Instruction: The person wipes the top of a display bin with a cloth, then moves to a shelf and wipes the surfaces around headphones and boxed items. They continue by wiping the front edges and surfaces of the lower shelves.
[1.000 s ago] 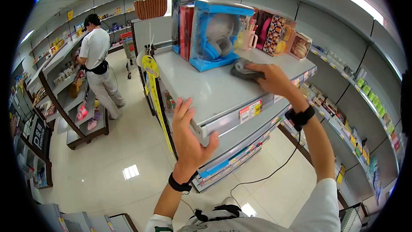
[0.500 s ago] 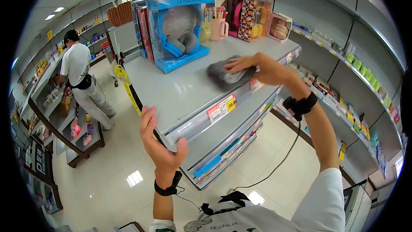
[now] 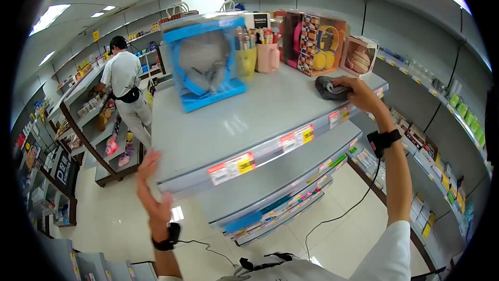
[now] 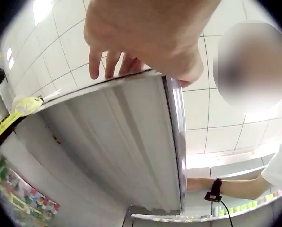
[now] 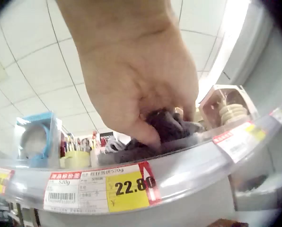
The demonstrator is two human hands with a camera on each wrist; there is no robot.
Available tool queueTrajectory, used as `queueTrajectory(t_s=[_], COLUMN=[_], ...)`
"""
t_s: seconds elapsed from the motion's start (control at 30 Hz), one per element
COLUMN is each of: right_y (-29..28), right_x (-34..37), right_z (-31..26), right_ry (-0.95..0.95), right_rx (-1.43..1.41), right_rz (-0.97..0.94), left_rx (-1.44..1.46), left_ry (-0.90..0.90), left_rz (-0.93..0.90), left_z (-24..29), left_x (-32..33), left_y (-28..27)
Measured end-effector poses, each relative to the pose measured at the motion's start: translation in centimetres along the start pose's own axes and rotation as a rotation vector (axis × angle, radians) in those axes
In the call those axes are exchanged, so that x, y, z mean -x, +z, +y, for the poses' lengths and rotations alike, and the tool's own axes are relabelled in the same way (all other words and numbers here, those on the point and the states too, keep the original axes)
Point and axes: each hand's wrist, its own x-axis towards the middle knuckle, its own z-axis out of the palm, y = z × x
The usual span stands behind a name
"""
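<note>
My right hand (image 3: 364,96) grips a crumpled dark grey cloth (image 3: 328,89) on the grey top shelf (image 3: 249,112), near its right end. In the right wrist view, the thumb and fingers bunch the cloth (image 5: 167,135) just behind the price-tag rail. At the shelf's front left corner is my left hand (image 3: 150,187), holding nothing. Its fingers look fairly straight along the side edge in the left wrist view, with the palm (image 4: 145,38) over the corner.
A blue headphone box (image 3: 208,62), a yellow cup (image 3: 246,61) and a pink mug (image 3: 267,57) of pens, boxed headphones (image 3: 325,47) and a small box (image 3: 358,55) stand along the back. Price tags (image 3: 231,168) line the front. Another person (image 3: 125,73) stands at left shelves.
My right hand has swept the cloth toward the front edge, then rightward to the shelf's right end. The left hand stays by the front left corner while the head view shifts.
</note>
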Motion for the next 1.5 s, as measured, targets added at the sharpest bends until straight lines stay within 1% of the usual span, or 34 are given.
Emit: queueTrajectory(t_s=[0.03, 0.07, 0.1, 0.13, 0.17, 0.23, 0.27, 0.3, 0.33, 0.37, 0.43, 0.5, 0.53, 0.6, 0.67, 0.73, 0.77, 0.83, 0.9, 0.93, 0.97, 1.03, 1.07, 1.13, 1.17, 1.27, 1.37, 1.4, 1.43, 1.5], right_y=[-0.4, -0.8, -1.1, -1.4, -1.5, -1.8, -1.5, -0.5, 0.8, 2.2, 5.0, 6.5, 7.6, 9.0, 8.5, 7.4, 6.9, 5.7, 3.3, 1.8, 1.7, -0.4, -1.1, -1.9, -2.1, -2.6, -2.9, -3.0, -3.4, -4.7], right_x=[0.3, 0.7, 0.9, 0.7, 0.5, -0.9, -1.9, -2.9, -3.8, -4.4, -5.5, -8.0, -9.7, -12.6, -13.0, -12.1, -11.7, -10.7, -8.8, -7.7, -7.5, -5.3, -4.7, -3.4, -2.7, -1.4, -1.7, -1.4, -1.5, -1.6], right_z=[-0.1, -0.2, -0.4, -0.4, -0.2, 0.1, -0.7, -1.4, -2.3, -3.4, -6.1, -8.3, -8.4, -8.4, -8.0, -6.9, -6.0, -4.0, -0.9, 0.1, 2.5, 3.1, 3.4, 3.9, 3.8, 2.2, 3.1, 3.1, 3.4, 4.5], right_ry=[-0.023, -0.026, -0.014, -0.008, -0.026, -0.284, -0.292, -0.316, -0.42, -0.517, -0.566, -0.517, -0.526, -0.513, -0.496, -0.46, -0.442, -0.412, -0.436, -0.368, -0.436, -0.38, -0.378, -0.319, -0.305, -0.298, -0.345, -0.383, -0.389, -0.303], right_rx=[-0.039, -0.054, -0.007, 0.042, 0.031, 0.061, 0.061, 0.045, 0.1, 0.154, 0.251, 0.332, 0.325, 0.265, 0.239, 0.222, 0.226, 0.241, 0.289, 0.245, 0.206, 0.072, 0.08, -0.044, -0.047, -0.081, -0.125, -0.145, -0.146, -0.103], right_rz=[-0.026, -0.034, -0.068, -0.11, -0.13, -0.249, -0.321, -0.339, -0.325, -0.302, -0.293, -0.456, -0.461, -0.588, -0.589, -0.593, -0.594, -0.589, -0.494, -0.533, -0.508, -0.496, -0.495, -0.421, -0.436, -0.299, -0.288, -0.236, -0.241, -0.285], left_rx=[-0.012, -0.047, -0.085, -0.225, -0.36, -0.635, -0.66, -0.801, -0.94, -0.97, -1.047, -1.019, -0.984, -1.01, -1.007, -0.95, -0.946, -0.916, -0.909, -0.897, -0.886, -0.86, -0.853, -0.848, -0.863, -0.862, -0.86, -0.856, -0.85, -0.842], left_ry=[-0.053, -0.151, -0.245, -0.285, -0.288, -0.097, -0.114, -0.029, 0.062, 0.011, 0.021, 0.06, 0.09, 0.078, 0.066, -0.002, 0.012, 0.009, 0.013, 0.032, 0.048, 0.045, 0.044, 0.048, 0.059, 0.055, 0.066, 0.083, 0.099, 0.077], left_rz=[-0.071, -0.111, -0.146, -0.127, -0.091, -0.055, -0.046, -0.085, -0.134, -0.109, -0.051, -0.011, 0.023, 0.039, 0.059, 0.12, 0.129, 0.149, 0.141, 0.162, 0.181, 0.19, 0.208, 0.205, 0.205, 0.215, 0.228, 0.213, 0.193, 0.191], left_z=[0.9, 1.7, 2.7, 4.0, 5.4, 7.3, 8.0, 8.6, 9.1, 9.0, 8.9, 7.1, 6.9, 7.1, 7.0, 6.4, 6.3, 6.0, 5.8, 5.6, 5.5, 5.4, 5.1, 5.3, 5.3, 5.6, 5.2, 5.2, 5.2, 5.1], left_x=[-0.6, -1.1, -1.8, -2.8, -3.6, -4.5, -4.7, -4.8, -4.7, -4.2, -4.0, -3.8, -3.5, -3.5, -3.3, -2.9, -2.9, -2.7, -2.5, -2.5, -2.5, -2.4, -2.4, -2.5, -2.6, -2.5, -2.6, -2.6, -2.5, -2.3], left_y=[-0.9, -2.0, -2.7, -2.3, -1.4, 1.3, 2.6, 3.8, 4.7, 5.7, 7.1, 7.3, 7.0, 7.1, 7.5, 7.4, 7.4, 7.3, 7.1, 7.2, 7.2, 7.2, 7.2, 7.5, 7.6, 7.8, 7.4, 7.3, 7.2, 7.0])
